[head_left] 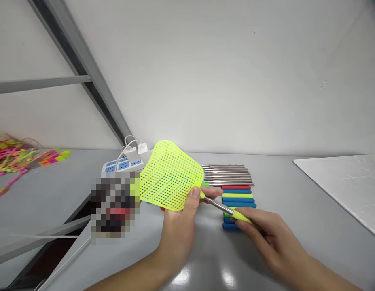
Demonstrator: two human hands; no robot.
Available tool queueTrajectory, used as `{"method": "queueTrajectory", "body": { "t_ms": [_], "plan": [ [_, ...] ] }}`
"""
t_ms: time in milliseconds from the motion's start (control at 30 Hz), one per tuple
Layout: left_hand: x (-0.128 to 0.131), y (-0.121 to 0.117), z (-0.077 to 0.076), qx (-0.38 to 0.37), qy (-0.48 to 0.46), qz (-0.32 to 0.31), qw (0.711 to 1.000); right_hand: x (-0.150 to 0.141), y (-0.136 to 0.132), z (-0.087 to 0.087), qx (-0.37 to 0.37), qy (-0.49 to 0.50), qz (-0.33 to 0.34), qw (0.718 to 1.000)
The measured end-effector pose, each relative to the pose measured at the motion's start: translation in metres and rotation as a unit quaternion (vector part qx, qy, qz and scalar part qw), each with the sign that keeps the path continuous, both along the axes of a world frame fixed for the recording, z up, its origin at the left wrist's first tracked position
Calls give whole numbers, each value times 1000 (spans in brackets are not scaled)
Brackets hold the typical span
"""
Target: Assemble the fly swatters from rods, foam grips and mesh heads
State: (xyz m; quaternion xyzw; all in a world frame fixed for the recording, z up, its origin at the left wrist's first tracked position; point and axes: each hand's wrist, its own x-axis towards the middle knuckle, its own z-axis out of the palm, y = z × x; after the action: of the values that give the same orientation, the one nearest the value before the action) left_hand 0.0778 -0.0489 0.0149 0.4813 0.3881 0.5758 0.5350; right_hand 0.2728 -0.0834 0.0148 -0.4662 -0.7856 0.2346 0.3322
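Right fingers [261, 215] hide the end of the yellow-green handle [240, 216].

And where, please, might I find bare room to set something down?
Bare tabletop lies right of the metal rods and coloured tubes, up to the white sheet, and also in front of the tubes. It is crowded around the yellow fly swatter, between the rods, tubes and power strip.

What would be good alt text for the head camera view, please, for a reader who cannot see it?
A yellow-green fly swatter is held above a grey table, the left hand at its mesh end, the right hand on its handle. Rows of metal rods and coloured tubes lie on the table, with a power strip to the left.
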Motion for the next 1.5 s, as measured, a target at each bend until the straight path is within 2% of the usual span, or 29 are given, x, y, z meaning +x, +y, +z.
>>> {"method": "queueTrajectory", "body": {
  "t_ms": [167,267,367,500,633,733,833,967,1033,1100,1200,1333,1500],
  "plan": [
    [-1,0,0,2,15,-37,999,1,1,5,-62,-5,26,998],
    [0,2,-3,-10,25,-52,998,9,5,0,-46,-31,21,998],
    [1,1,-4,-27,61,-63,996,18,10,-9,71,-104,0,992],
    [5,-6,-8,-59,35,-90,994,23,14,-16,259,-204,-35,943],
    [11,-15,-12,-56,20,-141,988,17,14,-19,321,-252,-42,912],
    [14,-22,-12,-58,11,-148,987,9,12,-16,323,-260,-34,910],
    [13,-22,-11,-72,18,-113,991,4,13,-12,311,-269,-40,911],
    [-1,2,-6,-66,24,9,997,19,25,-11,320,-305,-66,894],
    [-11,20,-1,-28,-17,85,996,34,35,-12,318,-327,-89,885],
    [-19,34,4,-5,-45,118,992,47,44,-13,307,-342,-102,882],
    [-22,40,8,1,-41,117,992,60,49,-12,301,-347,-98,883],
    [-16,29,2,-11,-36,93,995,65,47,-6,317,-322,-107,886],
    [-11,16,-7,-18,-11,-10,1000,56,38,2,352,-283,-100,887]
  ]
}}
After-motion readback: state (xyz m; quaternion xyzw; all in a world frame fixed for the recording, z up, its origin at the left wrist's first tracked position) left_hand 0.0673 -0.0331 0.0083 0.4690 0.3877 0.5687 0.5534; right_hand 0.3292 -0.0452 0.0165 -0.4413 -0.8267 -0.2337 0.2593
